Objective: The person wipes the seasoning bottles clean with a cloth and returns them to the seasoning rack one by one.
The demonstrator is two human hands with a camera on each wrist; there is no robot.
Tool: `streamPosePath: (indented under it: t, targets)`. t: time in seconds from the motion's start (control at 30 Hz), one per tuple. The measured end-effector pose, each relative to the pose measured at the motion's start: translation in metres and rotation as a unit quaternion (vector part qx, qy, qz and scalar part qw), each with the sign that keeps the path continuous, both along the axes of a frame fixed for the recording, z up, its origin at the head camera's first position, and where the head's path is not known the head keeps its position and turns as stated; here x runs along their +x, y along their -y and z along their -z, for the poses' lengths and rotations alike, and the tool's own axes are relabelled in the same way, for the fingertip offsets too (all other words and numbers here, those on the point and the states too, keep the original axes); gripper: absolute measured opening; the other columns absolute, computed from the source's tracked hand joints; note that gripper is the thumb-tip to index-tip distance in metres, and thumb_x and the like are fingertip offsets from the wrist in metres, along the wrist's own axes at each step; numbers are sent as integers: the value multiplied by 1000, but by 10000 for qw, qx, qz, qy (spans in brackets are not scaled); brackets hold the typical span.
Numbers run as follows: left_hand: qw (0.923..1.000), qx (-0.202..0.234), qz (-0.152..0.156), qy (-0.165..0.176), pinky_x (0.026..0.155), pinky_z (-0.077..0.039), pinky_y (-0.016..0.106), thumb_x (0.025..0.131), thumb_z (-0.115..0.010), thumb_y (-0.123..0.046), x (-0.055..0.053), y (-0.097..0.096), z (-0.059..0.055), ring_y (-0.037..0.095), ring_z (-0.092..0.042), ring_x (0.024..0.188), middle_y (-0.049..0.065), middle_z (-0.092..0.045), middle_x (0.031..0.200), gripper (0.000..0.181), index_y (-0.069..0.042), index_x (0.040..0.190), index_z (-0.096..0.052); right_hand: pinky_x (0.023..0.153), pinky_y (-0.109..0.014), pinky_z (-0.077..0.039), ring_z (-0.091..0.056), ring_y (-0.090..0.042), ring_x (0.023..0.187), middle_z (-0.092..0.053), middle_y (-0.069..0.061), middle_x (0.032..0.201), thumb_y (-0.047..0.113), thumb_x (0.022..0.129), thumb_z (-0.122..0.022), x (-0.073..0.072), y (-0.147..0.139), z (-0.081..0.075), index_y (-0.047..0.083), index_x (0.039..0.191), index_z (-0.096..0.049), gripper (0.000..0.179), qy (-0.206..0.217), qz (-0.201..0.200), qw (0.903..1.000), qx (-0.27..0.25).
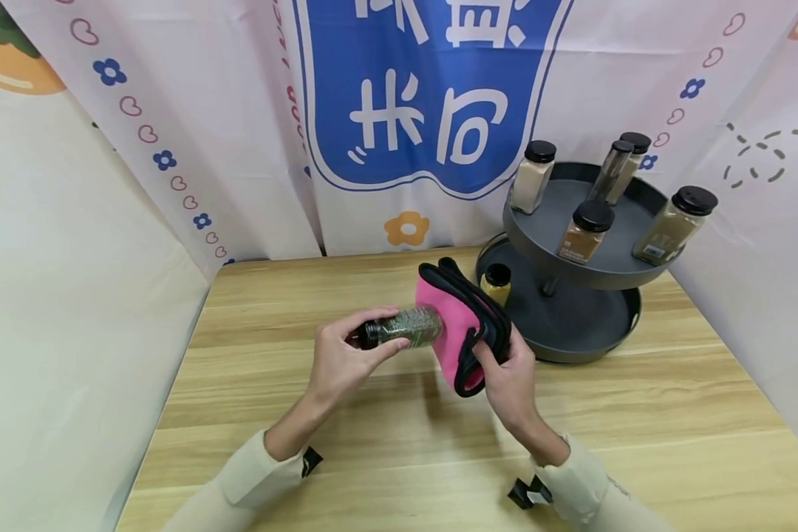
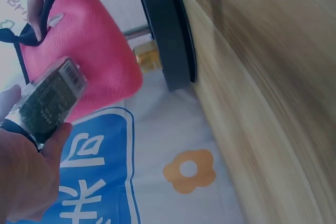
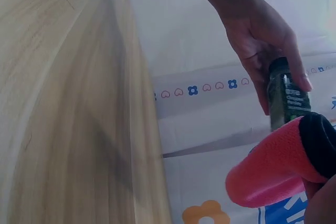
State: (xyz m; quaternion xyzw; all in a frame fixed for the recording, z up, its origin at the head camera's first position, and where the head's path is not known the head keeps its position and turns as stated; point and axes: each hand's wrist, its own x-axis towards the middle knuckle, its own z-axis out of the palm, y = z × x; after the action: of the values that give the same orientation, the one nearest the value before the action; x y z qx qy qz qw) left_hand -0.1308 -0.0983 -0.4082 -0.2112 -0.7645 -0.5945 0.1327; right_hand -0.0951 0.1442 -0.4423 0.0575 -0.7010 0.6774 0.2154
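My left hand (image 1: 349, 351) grips a glass spice jar (image 1: 412, 327) of dark green herbs around its black-capped end. The jar lies sideways in the air above the table, its base pointing right. A folded pink cloth (image 1: 448, 325) with black edging is pinched in my right hand (image 1: 510, 373), thumb on the near side. The cloth's pink face meets the jar's base. In the left wrist view, the barcode side of the jar (image 2: 52, 98) overlaps the cloth (image 2: 86, 45). From the right wrist, the cloth (image 3: 273, 166) covers the jar's far end.
A dark two-tier turntable (image 1: 572, 325) stands at the back right. Several black-lidded spice jars, including a brown one (image 1: 584, 235), sit on its upper tier. A yellow jar (image 1: 496, 284) is on the lower tier, just behind the cloth. A printed curtain (image 1: 253, 111) hangs behind the wooden table (image 1: 253, 310).
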Motion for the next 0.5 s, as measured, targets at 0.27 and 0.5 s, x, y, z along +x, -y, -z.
streamPosePath:
  t: [0.27,0.5]
  targets:
    - [9960,413,282,-743,85,-62,32,73,-94,5,2,-2,-3,27,-74,114,14,-78,121,41,-2,112,-80,68,-21,-56,-67,-9,79,-69,1,90,-13,94,-61,0,9,-5,-7,113,-64,20,65,-215,9997,-108]
    - [9923,745,577,-804,89,-61,36,72,-90,14,5,0,-9,26,-73,115,19,-76,122,43,2,112,-78,59,-20,-52,-61,-6,68,-64,3,76,-14,90,-58,4,11,-17,-6,100,-63,14,-146,41,9993,-348]
